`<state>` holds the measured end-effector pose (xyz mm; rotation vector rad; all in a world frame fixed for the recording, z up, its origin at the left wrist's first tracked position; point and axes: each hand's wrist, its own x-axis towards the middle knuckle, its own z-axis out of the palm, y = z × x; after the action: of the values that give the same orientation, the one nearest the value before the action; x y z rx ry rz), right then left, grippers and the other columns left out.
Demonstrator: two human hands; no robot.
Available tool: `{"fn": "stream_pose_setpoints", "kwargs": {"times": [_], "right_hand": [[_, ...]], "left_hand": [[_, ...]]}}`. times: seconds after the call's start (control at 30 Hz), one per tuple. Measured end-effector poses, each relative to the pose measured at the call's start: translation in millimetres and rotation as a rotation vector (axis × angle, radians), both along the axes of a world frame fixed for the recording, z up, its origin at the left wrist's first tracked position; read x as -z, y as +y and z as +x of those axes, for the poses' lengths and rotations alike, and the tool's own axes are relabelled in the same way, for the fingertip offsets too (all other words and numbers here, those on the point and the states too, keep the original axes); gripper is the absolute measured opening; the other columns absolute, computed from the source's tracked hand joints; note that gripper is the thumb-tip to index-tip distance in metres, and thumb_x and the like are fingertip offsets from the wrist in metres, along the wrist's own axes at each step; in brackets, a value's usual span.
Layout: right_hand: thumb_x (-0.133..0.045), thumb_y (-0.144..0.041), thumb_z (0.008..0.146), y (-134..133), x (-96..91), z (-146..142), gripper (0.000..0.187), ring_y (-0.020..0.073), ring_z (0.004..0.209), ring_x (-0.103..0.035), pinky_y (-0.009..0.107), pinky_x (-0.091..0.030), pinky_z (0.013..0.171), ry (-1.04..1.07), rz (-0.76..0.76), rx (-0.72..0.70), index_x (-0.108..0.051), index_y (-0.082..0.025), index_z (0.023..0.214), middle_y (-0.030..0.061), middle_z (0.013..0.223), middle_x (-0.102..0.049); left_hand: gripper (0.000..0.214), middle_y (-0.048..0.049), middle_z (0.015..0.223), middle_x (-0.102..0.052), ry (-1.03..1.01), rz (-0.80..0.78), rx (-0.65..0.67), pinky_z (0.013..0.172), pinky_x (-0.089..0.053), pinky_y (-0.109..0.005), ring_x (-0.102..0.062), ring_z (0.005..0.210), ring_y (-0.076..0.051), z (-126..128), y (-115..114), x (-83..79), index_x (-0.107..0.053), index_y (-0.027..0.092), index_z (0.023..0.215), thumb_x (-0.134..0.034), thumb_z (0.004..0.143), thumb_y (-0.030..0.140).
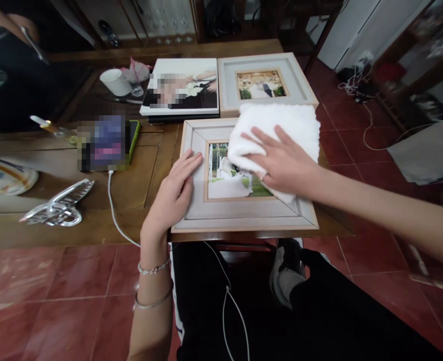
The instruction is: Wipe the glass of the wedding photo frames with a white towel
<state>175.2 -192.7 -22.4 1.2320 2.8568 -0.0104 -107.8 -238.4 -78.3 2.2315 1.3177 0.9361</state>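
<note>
A picture frame (240, 215) with a pale mat and a small photo (229, 185) in its middle lies flat at the table's front edge. My left hand (178, 188) rests on the frame's left border, its fingers stretched out over the mat. Spread across a folded white cloth (296, 125), my right hand (277, 158) presses it onto the upper right part of the same frame. The cloth hides that corner and part of the photo. Beyond it lie a second picture frame (227, 75) and a white photo panel (206, 70), side by side.
On the wooden table (146, 150) to the left are a clear hair claw (61, 203), a phone (134, 138) and a device (108, 145) with a white cable (112, 200). A white cup (115, 82) stands farther back. Another person's arm (3, 17) shows at top left.
</note>
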Motion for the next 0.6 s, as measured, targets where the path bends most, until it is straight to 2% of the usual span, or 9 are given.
{"fn": "stream_pose_setpoints", "kwargs": {"times": [0.13, 0.23, 0.3, 0.4, 0.53, 0.6], "right_hand": [[-0.047, -0.025, 0.103, 45, 0.4, 3, 0.054, 0.0421, 0.161, -0.013, 0.080, -0.014, 0.120, 0.007, 0.063, 0.025, -0.049, -0.014, 0.156, 0.0175, 0.173, -0.023], [-0.045, -0.024, 0.103, 47, -0.2, -1, 0.050, 0.0446, 0.160, -0.013, 0.084, -0.016, 0.116, -0.025, 0.040, -0.015, -0.054, -0.015, 0.152, 0.0161, 0.172, -0.027], [-0.047, -0.022, 0.102, 31, -2.7, -6, 0.047, 0.0459, 0.159, -0.015, 0.086, -0.019, 0.114, -0.056, -0.006, -0.056, -0.060, -0.017, 0.147, 0.0155, 0.171, -0.029], [-0.051, -0.019, 0.099, -7, -11.1, -12, 0.045, 0.0459, 0.158, -0.020, 0.085, -0.025, 0.113, -0.096, -0.087, -0.141, -0.065, -0.020, 0.142, 0.0153, 0.169, -0.034], [-0.057, -0.025, 0.097, -59, -23.3, -13, 0.045, 0.0408, 0.158, -0.025, 0.081, -0.031, 0.116, -0.112, -0.253, -0.292, -0.066, -0.025, 0.141, 0.0106, 0.167, -0.036], [-0.060, -0.030, 0.096, -77, -24.5, -13, 0.045, 0.0376, 0.158, -0.026, 0.076, -0.034, 0.119, -0.070, -0.270, -0.375, -0.067, -0.026, 0.140, 0.0070, 0.167, -0.036]], "left_hand": [[0.048, -0.0052, 0.156, -0.057, -0.013, -0.001, -0.004, 0.131, -0.029, -0.053, -0.039, 0.155, -0.022, 0, 0, 0.4, -0.057, 0.025, 0.148, -0.038, 0.104, 0.018], [0.048, -0.0053, 0.155, -0.058, -0.028, -0.006, -0.014, 0.131, -0.030, -0.051, -0.040, 0.155, -0.021, 1, 0, 0.7, -0.058, 0.025, 0.148, -0.040, 0.104, 0.019], [0.048, -0.0040, 0.155, -0.058, -0.031, -0.009, -0.026, 0.131, -0.030, -0.051, -0.040, 0.155, -0.022, 1, 0, 0.8, -0.058, 0.026, 0.148, -0.040, 0.104, 0.020], [0.048, -0.0042, 0.155, -0.058, -0.028, -0.003, -0.030, 0.131, -0.030, -0.052, -0.041, 0.154, -0.023, 2, -1, 0.7, -0.058, 0.026, 0.148, -0.040, 0.104, 0.020], [0.048, -0.0054, 0.155, -0.058, -0.031, -0.002, -0.032, 0.131, -0.030, -0.049, -0.041, 0.154, -0.022, 3, -2, -0.1, -0.058, 0.024, 0.148, -0.040, 0.104, 0.019], [0.047, -0.0051, 0.155, -0.058, -0.029, -0.009, -0.035, 0.131, -0.030, -0.049, -0.040, 0.154, -0.022, 3, -2, -0.4, -0.058, 0.025, 0.147, -0.039, 0.104, 0.019]]}}
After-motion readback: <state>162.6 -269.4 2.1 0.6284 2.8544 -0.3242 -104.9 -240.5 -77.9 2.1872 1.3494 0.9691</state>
